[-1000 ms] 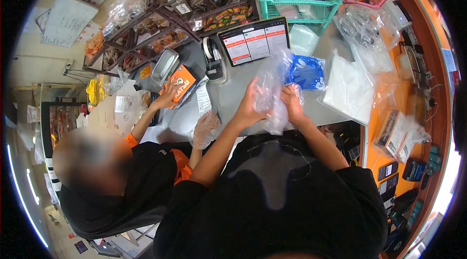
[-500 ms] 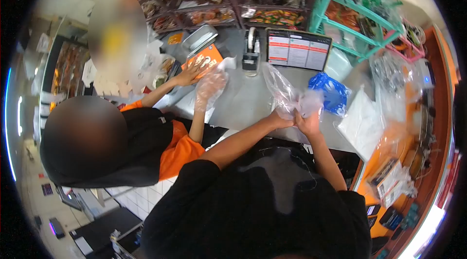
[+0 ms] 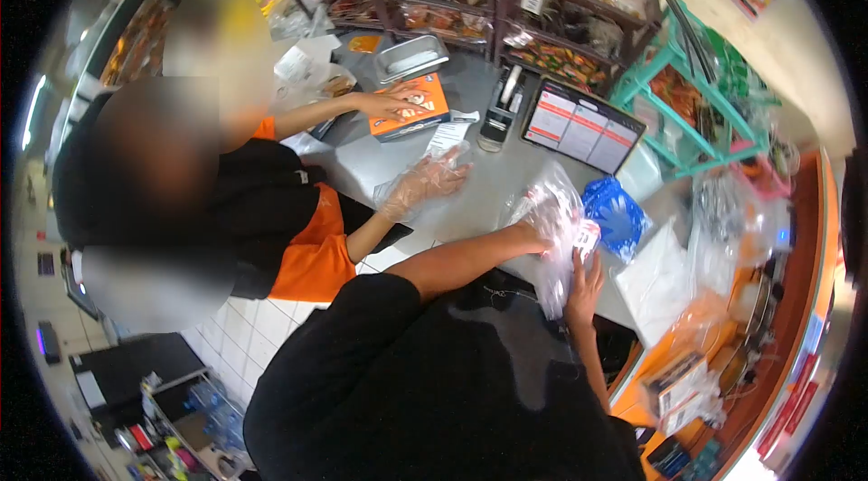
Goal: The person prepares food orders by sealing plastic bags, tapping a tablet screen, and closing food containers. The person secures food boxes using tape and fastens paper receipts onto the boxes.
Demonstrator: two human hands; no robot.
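Note:
A clear plastic bag [image 3: 553, 210] hangs over the counter's front edge in front of my body. My left hand [image 3: 532, 239] grips its left side, the fingers partly hidden behind the crumpled plastic. At the bag's right side, my right hand [image 3: 586, 287] points upward with its fingertips on a small white-and-red packet [image 3: 587, 239]. Whether that packet is inside the bag or against its outside, I cannot tell. Just beyond it lies a crumpled blue plastic pack [image 3: 615, 219].
A co-worker's gloved hand [image 3: 425, 187] is at a paper slip, the other hand on an orange box [image 3: 418, 110]. A tablet [image 3: 583, 128], tape dispenser [image 3: 500, 110] and metal tray [image 3: 411, 58] stand behind. White sheets [image 3: 655, 287] and a teal rack [image 3: 696, 92] are right.
My hands have moved apart, and the bag now hangs lower between them. A white-and-red packet shows at my right fingertips. The co-worker's gloved hand has reached onto the counter. The view has turned.

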